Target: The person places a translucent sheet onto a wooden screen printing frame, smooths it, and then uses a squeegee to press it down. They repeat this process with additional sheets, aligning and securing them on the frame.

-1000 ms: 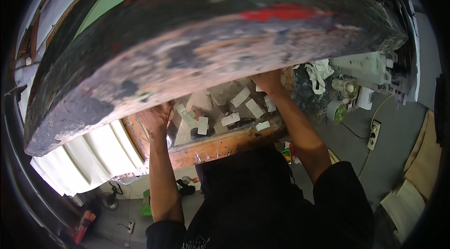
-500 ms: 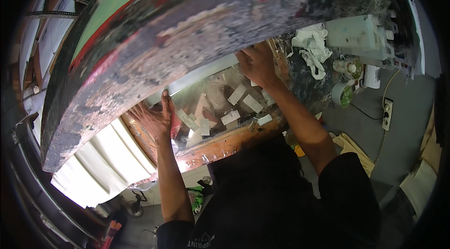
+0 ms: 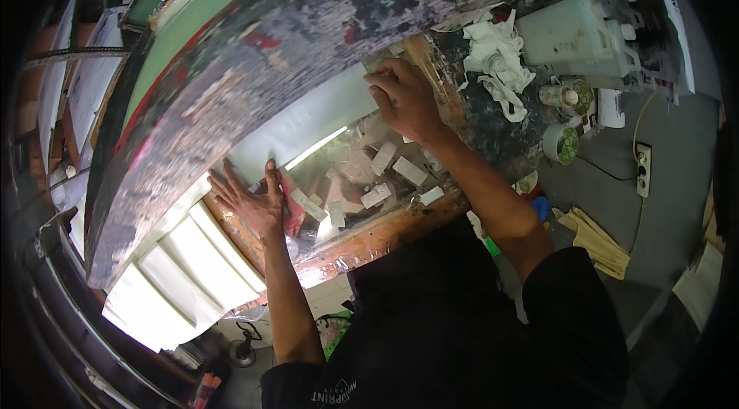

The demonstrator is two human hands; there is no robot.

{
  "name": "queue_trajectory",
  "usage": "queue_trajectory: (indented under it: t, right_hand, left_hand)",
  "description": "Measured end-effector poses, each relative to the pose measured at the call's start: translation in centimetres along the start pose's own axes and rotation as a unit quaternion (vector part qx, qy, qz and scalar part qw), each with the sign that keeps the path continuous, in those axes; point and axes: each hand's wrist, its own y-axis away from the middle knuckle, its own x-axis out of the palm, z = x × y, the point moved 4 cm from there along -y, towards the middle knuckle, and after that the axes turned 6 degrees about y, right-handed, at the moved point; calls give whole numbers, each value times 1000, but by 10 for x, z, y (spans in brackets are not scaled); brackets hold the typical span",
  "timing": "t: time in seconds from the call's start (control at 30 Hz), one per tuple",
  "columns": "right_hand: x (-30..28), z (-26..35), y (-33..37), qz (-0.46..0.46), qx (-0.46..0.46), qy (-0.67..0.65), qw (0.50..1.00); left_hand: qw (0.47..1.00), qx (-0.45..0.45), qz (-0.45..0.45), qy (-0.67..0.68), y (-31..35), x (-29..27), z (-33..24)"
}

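A pale, semi-clear sheet (image 3: pixel 308 125) lies across the clear tabletop (image 3: pixel 350 211), partly hidden beneath a raised, paint-stained frame (image 3: pixel 254 74). At the sheet's left end my left hand (image 3: pixel 254 202) rests flat, fingers spread and thumb on its near edge. My right hand (image 3: pixel 406 101) is at the sheet's right end, its fingers bent together against the edge. Several small whitish pieces (image 3: pixel 376 195) are scattered at the clear top, between my arms. A bright strip of light shows along the sheet's near edge.
Crumpled white cloth or plastic (image 3: pixel 496 58) lies to the right, beside translucent jugs (image 3: pixel 573 35) and tape rolls (image 3: pixel 560 142). A wooden edge (image 3: pixel 392 224) runs along the near side. Pleated white material (image 3: pixel 181 270) hangs at the left. A power strip (image 3: pixel 643 170) is on the grey surface at right.
The stained frame stands farther up in the picture, and more of the pale sheet shows below it. My right hand has come into fuller view; my left hand stays at the sheet's left end.
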Motion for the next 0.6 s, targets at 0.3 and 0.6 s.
queue_trajectory:
  t: [0.3,0.6]
  right_hand:
    - [-7,-3,3,-36,-3,-41,998]
    - [-116,60,145,-198,148,-10,969]
  left_hand:
    - [999,28,-20,41,-4,2,0]
    - [995,50,-73,49,-10,7,13]
